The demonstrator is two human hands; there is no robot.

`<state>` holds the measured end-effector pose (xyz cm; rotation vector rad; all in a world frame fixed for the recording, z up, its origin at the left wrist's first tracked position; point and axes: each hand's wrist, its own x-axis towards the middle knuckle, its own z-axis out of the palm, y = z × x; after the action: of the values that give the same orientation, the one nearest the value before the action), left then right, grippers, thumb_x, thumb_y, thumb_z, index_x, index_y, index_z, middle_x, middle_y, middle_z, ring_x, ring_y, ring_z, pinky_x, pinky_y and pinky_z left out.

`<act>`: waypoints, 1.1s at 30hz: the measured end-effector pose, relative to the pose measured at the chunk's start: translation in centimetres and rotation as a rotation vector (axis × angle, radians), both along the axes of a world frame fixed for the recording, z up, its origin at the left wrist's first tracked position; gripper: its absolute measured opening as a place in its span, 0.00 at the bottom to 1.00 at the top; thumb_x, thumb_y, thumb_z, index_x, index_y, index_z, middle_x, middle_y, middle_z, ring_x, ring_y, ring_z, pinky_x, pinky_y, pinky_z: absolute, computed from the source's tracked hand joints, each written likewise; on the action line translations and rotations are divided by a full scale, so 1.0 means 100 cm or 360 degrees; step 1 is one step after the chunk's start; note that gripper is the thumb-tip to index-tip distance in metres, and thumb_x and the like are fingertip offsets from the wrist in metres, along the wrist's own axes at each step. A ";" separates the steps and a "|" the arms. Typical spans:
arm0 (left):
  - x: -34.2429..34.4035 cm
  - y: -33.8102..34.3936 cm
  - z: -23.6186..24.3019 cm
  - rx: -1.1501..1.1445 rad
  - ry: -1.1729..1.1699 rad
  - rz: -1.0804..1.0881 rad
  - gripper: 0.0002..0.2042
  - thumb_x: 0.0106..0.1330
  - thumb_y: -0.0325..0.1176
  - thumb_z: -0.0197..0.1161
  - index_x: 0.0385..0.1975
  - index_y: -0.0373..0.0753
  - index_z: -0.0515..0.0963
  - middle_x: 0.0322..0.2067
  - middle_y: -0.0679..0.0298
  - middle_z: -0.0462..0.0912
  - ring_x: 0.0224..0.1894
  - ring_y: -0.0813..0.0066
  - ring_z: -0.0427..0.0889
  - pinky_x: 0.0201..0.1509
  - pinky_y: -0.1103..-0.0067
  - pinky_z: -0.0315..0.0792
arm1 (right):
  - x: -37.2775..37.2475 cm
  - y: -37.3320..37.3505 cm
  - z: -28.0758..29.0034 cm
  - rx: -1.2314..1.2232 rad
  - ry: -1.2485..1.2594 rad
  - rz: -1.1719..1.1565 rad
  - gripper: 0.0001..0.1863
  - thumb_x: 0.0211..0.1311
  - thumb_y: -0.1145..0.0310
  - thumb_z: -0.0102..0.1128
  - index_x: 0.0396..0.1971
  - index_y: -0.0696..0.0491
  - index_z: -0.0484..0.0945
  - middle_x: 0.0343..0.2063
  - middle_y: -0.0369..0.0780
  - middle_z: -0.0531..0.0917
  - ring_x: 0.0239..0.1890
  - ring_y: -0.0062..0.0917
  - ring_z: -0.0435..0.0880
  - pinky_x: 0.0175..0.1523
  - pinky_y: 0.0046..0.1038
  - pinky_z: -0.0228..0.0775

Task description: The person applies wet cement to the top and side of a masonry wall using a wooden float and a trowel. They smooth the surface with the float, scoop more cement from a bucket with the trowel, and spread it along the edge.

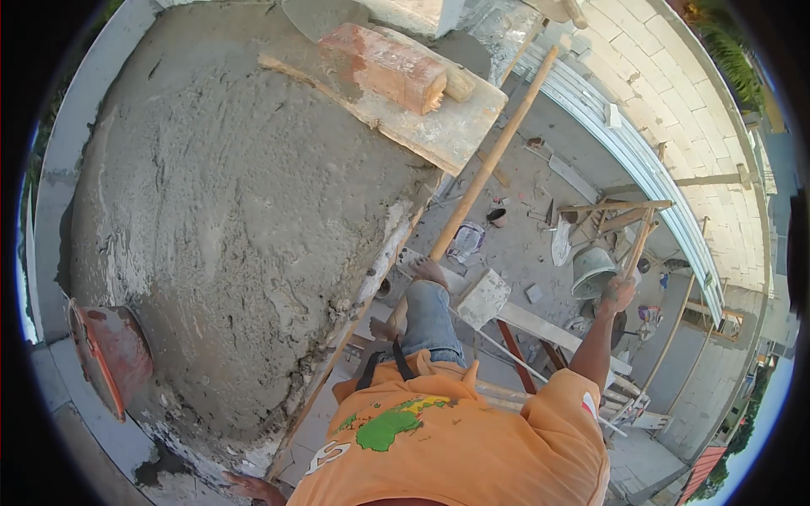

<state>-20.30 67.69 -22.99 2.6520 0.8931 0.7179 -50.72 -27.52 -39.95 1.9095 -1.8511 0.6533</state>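
Down at 7 o'clock our left hand (249, 487) rests on the wet mortar slab (236, 211) edge, though we can't tell its grip. Over at 3 o'clock, our right hand (618, 293) is clenched round a wooden pole (639, 244); brick (384, 66) at 12.

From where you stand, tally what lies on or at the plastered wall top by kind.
Red bricks: 1
Wooden boards: 1
Red pans: 1
Trowels: 1
Hands on the wall's lower edge: 1, the left hand
Total: 5
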 end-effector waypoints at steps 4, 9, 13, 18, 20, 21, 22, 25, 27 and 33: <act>-0.027 0.012 -0.004 -0.0537 -0.0230 -0.0127 0.32 0.77 0.46 0.46 0.67 0.21 0.53 0.68 0.39 0.56 0.70 0.47 0.57 0.72 0.61 0.52 | 0.037 0.042 -0.086 -0.0192 -0.0002 0.0580 0.29 0.64 0.50 0.57 0.12 0.59 0.78 0.12 0.49 0.76 0.17 0.46 0.77 0.22 0.46 0.64; -0.043 0.009 -0.004 0.0098 -0.0211 -0.0019 0.31 0.76 0.43 0.48 0.66 0.21 0.55 0.67 0.38 0.57 0.70 0.46 0.56 0.73 0.63 0.49 | 0.154 0.112 -0.019 0.0843 -0.1448 0.0411 0.21 0.68 0.56 0.57 0.46 0.61 0.79 0.22 0.38 0.77 0.23 0.24 0.72 0.28 0.31 0.63; 0.007 -0.050 0.036 0.0101 -0.0275 0.0116 0.32 0.74 0.43 0.51 0.67 0.22 0.55 0.67 0.39 0.59 0.70 0.48 0.57 0.73 0.64 0.49 | 0.237 0.099 0.113 0.0604 -0.1563 0.0459 0.27 0.70 0.53 0.53 0.55 0.63 0.73 0.41 0.50 0.82 0.42 0.34 0.83 0.45 0.34 0.76; -0.040 -0.051 0.016 -0.0102 -0.0406 0.0277 0.31 0.73 0.43 0.52 0.66 0.24 0.57 0.66 0.43 0.62 0.70 0.52 0.58 0.73 0.66 0.48 | 0.380 0.164 0.276 0.0273 -0.1033 0.1309 0.28 0.73 0.54 0.49 0.59 0.62 0.71 0.53 0.53 0.78 0.52 0.41 0.80 0.59 0.37 0.69; -0.035 -0.055 0.021 0.0042 -0.0389 0.0225 0.31 0.72 0.42 0.54 0.66 0.24 0.57 0.66 0.43 0.61 0.70 0.52 0.57 0.73 0.66 0.48 | 0.415 0.167 0.308 0.0512 -0.0985 0.1625 0.27 0.73 0.55 0.47 0.59 0.61 0.72 0.53 0.52 0.79 0.54 0.40 0.78 0.59 0.36 0.68; -0.023 -0.055 0.023 0.0077 -0.0337 0.0244 0.31 0.72 0.41 0.54 0.67 0.25 0.57 0.67 0.43 0.60 0.71 0.51 0.56 0.74 0.65 0.48 | 0.427 0.144 0.313 0.0600 -0.0876 0.1753 0.27 0.72 0.54 0.47 0.59 0.60 0.72 0.51 0.51 0.79 0.52 0.39 0.79 0.58 0.36 0.68; -0.012 -0.058 0.027 0.0107 -0.0314 0.0239 0.32 0.72 0.42 0.53 0.68 0.26 0.55 0.68 0.43 0.59 0.71 0.51 0.56 0.74 0.65 0.47 | 0.442 0.131 0.321 0.0809 -0.0921 0.1763 0.28 0.72 0.52 0.48 0.58 0.61 0.72 0.49 0.50 0.80 0.50 0.37 0.79 0.57 0.36 0.68; -0.005 -0.057 0.026 0.0034 -0.0421 0.0231 0.33 0.72 0.43 0.54 0.69 0.27 0.54 0.68 0.43 0.57 0.72 0.50 0.54 0.74 0.65 0.46 | 0.491 0.066 0.319 0.1174 -0.0678 0.1955 0.24 0.72 0.52 0.50 0.57 0.54 0.76 0.34 0.38 0.80 0.35 0.23 0.77 0.40 0.27 0.70; -0.011 -0.057 0.028 0.0005 -0.0456 0.0280 0.35 0.71 0.46 0.55 0.69 0.28 0.54 0.69 0.42 0.56 0.72 0.48 0.52 0.74 0.62 0.45 | 0.524 0.045 0.310 0.1340 -0.0573 0.1991 0.22 0.72 0.53 0.51 0.54 0.54 0.77 0.31 0.35 0.78 0.30 0.19 0.75 0.33 0.23 0.67; -0.017 -0.054 0.025 -0.0048 -0.0469 0.0272 0.37 0.69 0.52 0.55 0.68 0.29 0.57 0.69 0.41 0.53 0.73 0.47 0.49 0.75 0.57 0.42 | 0.576 0.042 0.306 0.1547 -0.0127 0.1814 0.18 0.71 0.56 0.53 0.48 0.54 0.76 0.27 0.32 0.76 0.21 0.13 0.72 0.20 0.16 0.60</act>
<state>-21.96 62.33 -20.45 2.3785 1.0411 1.0921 6.90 -23.34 -9.35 3.6294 -0.9486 0.0272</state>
